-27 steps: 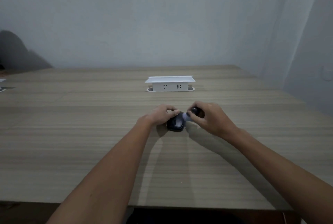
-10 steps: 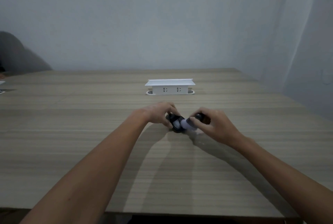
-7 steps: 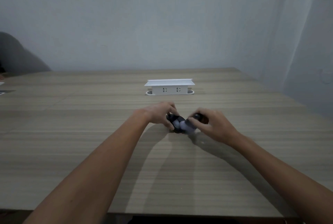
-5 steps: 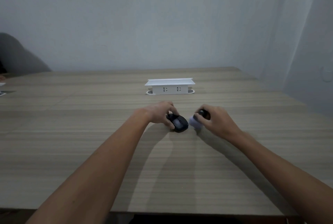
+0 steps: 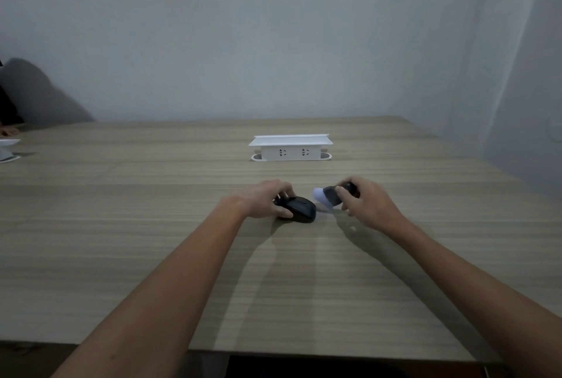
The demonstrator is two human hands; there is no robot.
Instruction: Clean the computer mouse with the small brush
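The left hand (image 5: 267, 199) pins the black computer mouse (image 5: 299, 209) to the wooden table (image 5: 121, 210), fingers curled over its far end and thumb at its near side. The right hand (image 5: 369, 204) closes thumb and fingers around the small brush (image 5: 330, 195), whose pale bristles hang just beside the mouse, apart from it. A hard stroke could skid the mouse from under the left fingers, since they grip only one end.
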